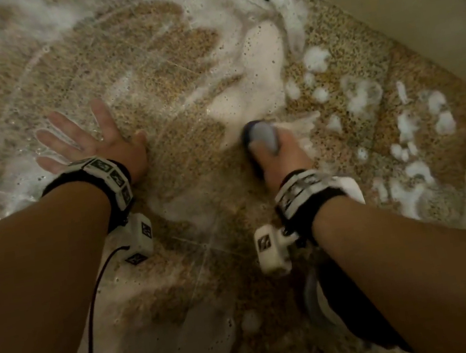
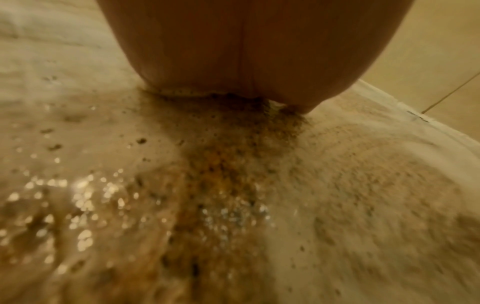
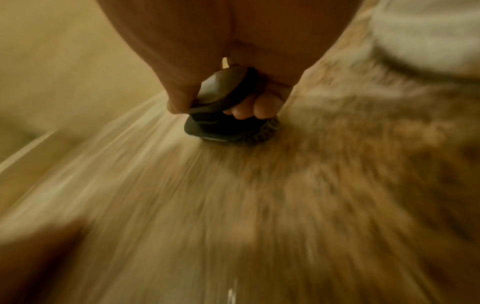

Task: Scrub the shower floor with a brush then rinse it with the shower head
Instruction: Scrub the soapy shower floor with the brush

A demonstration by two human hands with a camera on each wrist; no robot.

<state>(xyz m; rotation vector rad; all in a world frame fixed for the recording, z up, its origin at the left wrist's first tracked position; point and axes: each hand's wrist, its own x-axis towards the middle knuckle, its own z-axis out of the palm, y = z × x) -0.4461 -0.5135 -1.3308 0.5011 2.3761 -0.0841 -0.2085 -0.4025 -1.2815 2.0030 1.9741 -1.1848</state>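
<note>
The brush (image 3: 228,121) is clenched in the right hand (image 1: 275,154) and pressed bristles-down on the soapy shower floor (image 1: 192,158), presumably for scrubbing force; the left hand (image 1: 89,141) is laid flat, fingers spread, grasping nothing, seemingly as a brace.

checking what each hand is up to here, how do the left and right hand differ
The left hand lies flat with fingers spread on the wet shower floor; the right hand is curled round the brush. The left hand holds nothing, while the right presses the brush's bristles to the floor beside a patch of foam. The right wrist view is streaked with blur; the left less so. Both wear wrist bands with cameras.
</note>
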